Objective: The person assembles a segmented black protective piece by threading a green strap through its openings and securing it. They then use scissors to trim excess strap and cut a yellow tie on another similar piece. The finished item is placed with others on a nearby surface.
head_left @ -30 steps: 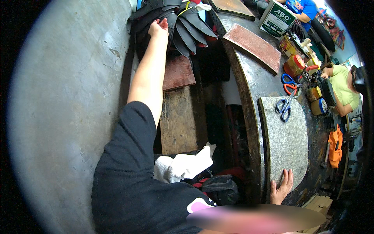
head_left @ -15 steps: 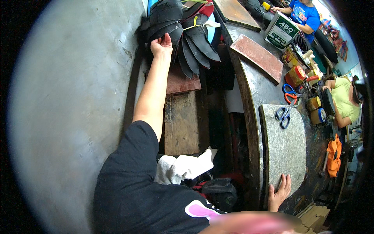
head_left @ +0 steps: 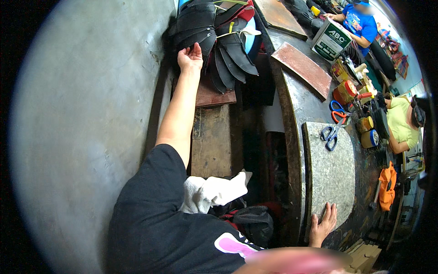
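Observation:
My left hand is stretched far forward, palm up, with its fingers loosely curled and a little apart. It is at the near edge of a bundle of curved black leather-like pieces, and I see nothing held in it. To the right of that bundle fan out more black pieces, tied with a yellowish strip. Flat on a grey speckled slab rests my right hand, fingers spread and holding nothing. Blue-handled scissors lie on the same slab, beyond that hand.
Orange-and-blue-handled scissors, jars, a reddish board and a green-white can occupy the dark bench. Below the black pieces is a wooden plank; a white cloth lies nearer. Two people work across the bench.
My view has shifted slightly. Both hands keep almost the same places, on the slab and at the black bundle. The person in yellow-green has shifted a little across the bench.

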A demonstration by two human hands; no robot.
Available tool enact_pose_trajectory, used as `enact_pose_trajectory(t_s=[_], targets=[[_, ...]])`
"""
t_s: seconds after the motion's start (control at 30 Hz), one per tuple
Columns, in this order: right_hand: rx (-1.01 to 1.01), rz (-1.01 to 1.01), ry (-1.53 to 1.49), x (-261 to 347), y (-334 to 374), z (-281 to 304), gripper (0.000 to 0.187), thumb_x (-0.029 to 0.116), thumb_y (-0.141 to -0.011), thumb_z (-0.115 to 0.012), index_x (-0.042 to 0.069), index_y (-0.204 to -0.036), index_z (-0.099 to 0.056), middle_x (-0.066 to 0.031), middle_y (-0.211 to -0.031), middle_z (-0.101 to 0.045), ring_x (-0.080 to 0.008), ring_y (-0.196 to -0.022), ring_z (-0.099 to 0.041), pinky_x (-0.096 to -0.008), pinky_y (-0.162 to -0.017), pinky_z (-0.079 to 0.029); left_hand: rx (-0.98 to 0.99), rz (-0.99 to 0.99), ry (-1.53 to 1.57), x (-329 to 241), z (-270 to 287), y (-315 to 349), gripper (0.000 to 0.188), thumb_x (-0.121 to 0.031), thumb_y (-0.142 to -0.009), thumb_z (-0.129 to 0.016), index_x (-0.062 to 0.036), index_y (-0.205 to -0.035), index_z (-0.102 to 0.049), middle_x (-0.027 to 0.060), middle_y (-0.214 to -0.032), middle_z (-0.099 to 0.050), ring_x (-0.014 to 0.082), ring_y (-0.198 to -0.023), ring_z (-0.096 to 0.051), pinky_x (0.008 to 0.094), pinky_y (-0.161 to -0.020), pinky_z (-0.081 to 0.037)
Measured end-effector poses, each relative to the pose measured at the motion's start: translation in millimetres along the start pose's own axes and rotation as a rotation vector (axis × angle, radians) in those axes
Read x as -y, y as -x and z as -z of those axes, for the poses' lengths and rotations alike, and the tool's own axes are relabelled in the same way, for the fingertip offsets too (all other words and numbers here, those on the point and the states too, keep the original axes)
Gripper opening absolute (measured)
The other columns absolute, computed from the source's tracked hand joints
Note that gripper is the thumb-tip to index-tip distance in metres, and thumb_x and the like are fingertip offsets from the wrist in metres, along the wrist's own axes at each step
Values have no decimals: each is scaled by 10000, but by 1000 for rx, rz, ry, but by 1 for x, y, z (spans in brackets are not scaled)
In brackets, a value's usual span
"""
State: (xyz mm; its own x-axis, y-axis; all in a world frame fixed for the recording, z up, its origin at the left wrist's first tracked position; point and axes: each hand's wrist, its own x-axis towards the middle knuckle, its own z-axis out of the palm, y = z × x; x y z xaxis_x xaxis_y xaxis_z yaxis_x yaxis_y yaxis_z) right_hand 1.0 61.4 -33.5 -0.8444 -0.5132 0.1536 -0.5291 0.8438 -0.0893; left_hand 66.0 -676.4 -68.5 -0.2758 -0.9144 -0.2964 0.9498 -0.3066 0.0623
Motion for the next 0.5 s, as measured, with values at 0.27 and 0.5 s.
enact_pose_trajectory(t_s=[0.27,0.5], targets=[[2,33,21,-2,-1,0,697,570,-889,-500,113,-1412,-437,-145,-1512,-331,-363,-1388,-280,-525,-1119,-173,86,68,82,-24,29,13,156,-147,-910,-446,-18,-842,-501,175,-820,-641,289,-720,-673,393,-679,-608],[-14,52,-14,-4,0,1,679,527,-882,-547,110,-1409,-442,-152,-1506,-339,-367,-1383,-286,-513,-1119,-182,192,123,138,-31,60,40,185,-175,-902,-480,-27,-810,-541,137,-758,-662,257,-649,-665,350,-635,-600]])
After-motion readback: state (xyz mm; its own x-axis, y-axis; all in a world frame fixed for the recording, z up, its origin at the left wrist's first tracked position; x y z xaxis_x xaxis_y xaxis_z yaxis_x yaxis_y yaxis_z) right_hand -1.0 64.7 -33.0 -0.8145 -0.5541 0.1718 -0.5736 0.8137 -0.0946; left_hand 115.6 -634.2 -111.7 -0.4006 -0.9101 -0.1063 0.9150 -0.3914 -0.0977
